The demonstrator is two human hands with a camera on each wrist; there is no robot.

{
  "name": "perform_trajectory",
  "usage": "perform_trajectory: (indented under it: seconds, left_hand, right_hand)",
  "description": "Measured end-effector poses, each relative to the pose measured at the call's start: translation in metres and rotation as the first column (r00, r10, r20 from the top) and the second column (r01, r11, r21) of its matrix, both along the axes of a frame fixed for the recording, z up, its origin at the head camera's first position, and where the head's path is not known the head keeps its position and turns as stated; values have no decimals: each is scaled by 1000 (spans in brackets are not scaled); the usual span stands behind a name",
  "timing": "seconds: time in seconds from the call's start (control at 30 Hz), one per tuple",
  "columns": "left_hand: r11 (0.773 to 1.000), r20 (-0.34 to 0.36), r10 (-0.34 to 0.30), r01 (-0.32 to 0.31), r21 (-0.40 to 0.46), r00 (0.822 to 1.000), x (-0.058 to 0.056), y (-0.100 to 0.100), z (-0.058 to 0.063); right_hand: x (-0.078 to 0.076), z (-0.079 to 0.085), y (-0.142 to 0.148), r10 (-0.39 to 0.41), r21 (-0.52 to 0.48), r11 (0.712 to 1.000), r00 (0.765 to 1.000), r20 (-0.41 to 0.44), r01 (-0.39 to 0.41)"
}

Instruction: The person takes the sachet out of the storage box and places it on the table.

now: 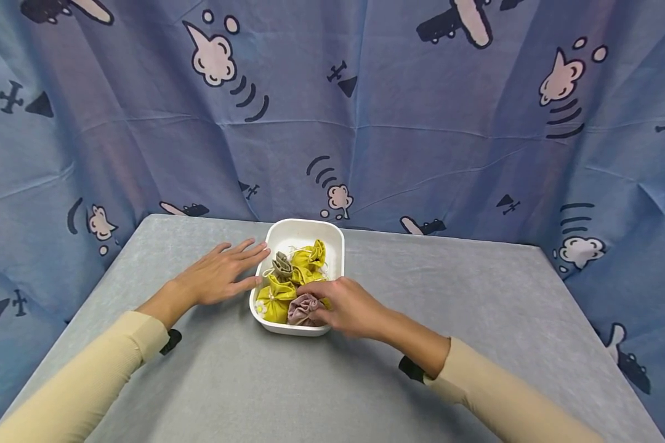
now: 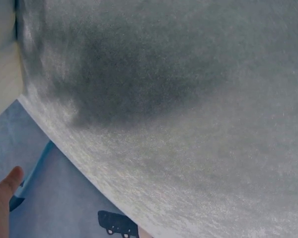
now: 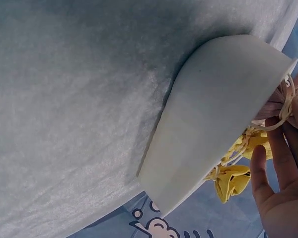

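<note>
A white rectangular bin [image 1: 339, 246] holds several small drawstring cloth pouches. My right hand [image 1: 357, 309] reaches over the bin's right side and pinches the gathered neck of a mauve pouch [image 1: 303, 309] between thumb and fingers. In the right wrist view, a cream cord loops round the neck of that mauve pouch [image 3: 272, 106]. Yellow pouches [image 1: 277, 299] lie beside it, one with a white flower, and a grey-green pouch [image 1: 282, 266] sits at the left. With fingers spread, my left hand [image 1: 218, 275] has its fingertips right at the bin's left rim.
The bin stands on a grey cloth-covered table [image 1: 449, 295], towards its far edge. Behind and along both sides hangs a blue curtain [image 1: 288, 92] with printed airplanes and clouds. Dark bands [image 1: 412, 369] show at both wrists by the cream sleeves.
</note>
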State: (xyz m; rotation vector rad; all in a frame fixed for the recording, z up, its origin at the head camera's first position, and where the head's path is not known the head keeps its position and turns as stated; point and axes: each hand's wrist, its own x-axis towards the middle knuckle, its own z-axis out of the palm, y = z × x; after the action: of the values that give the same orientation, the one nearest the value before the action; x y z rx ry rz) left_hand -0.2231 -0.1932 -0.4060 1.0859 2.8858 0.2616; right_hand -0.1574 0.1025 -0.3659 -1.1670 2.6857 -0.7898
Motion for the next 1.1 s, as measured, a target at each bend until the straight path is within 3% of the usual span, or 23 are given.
perform_trajectory:
  seconds: [0.5,0.87,1.1]
  left_hand:
    - [1000,4,2,-2,5,1000,1,0,0]
    - [1000,-21,-10,10,10,1000,1,0,-2]
    - [1000,-21,-7,7,5,1000,2,1,0]
  right_hand:
    - [-9,34,11,-9,-45,999,999,-50,7]
    - [-12,49,25,-68,-150,986,997,37,73]
    - [-14,65,45,-98,-166,982,995,-5,96]
